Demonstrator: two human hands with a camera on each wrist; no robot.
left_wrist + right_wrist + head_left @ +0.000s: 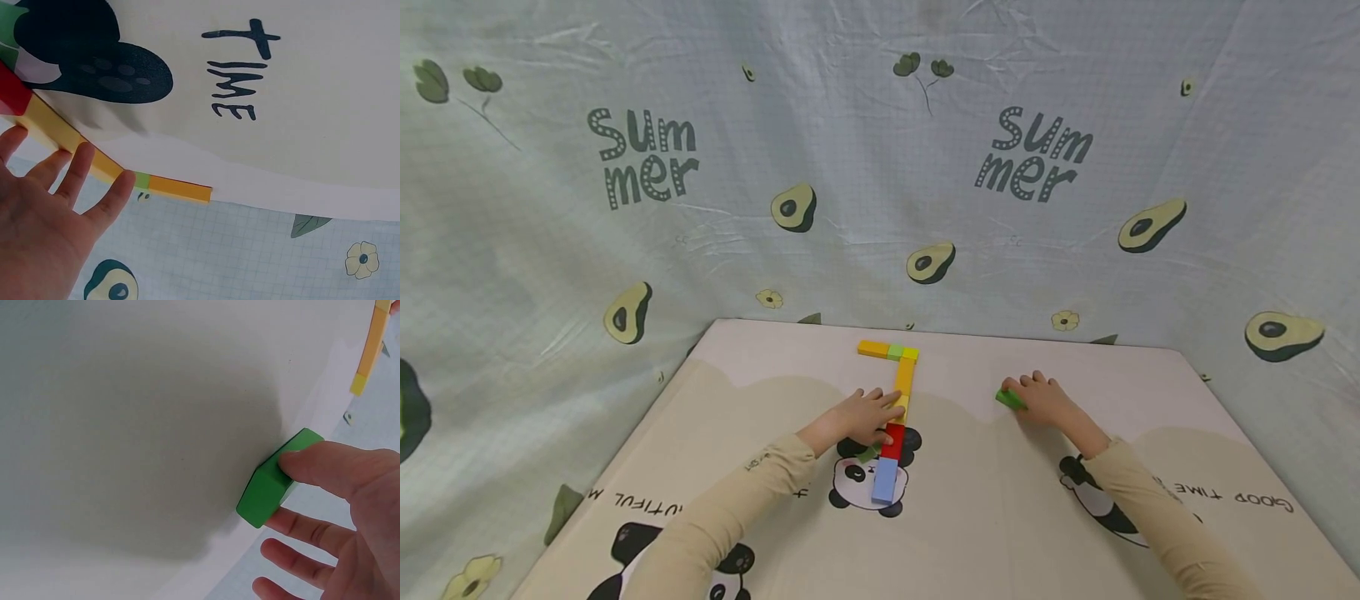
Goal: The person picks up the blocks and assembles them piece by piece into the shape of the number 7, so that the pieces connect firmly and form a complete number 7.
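Observation:
A row of toy blocks lies on the table, with a light blue block at the near end. Beyond it come a red block and yellow-orange blocks. At the far end the row bends left through a light green block to an orange block. My left hand is spread over the middle of the row, its extended fingers at the red and yellow blocks. To the right of the row, my right hand pinches a green block between thumb and fingers, close to the tabletop.
A pale cloth printed with pandas and lettering covers the table. Behind the table's far edge hangs a light curtain with avocado prints. Panda prints lie under and near both forearms.

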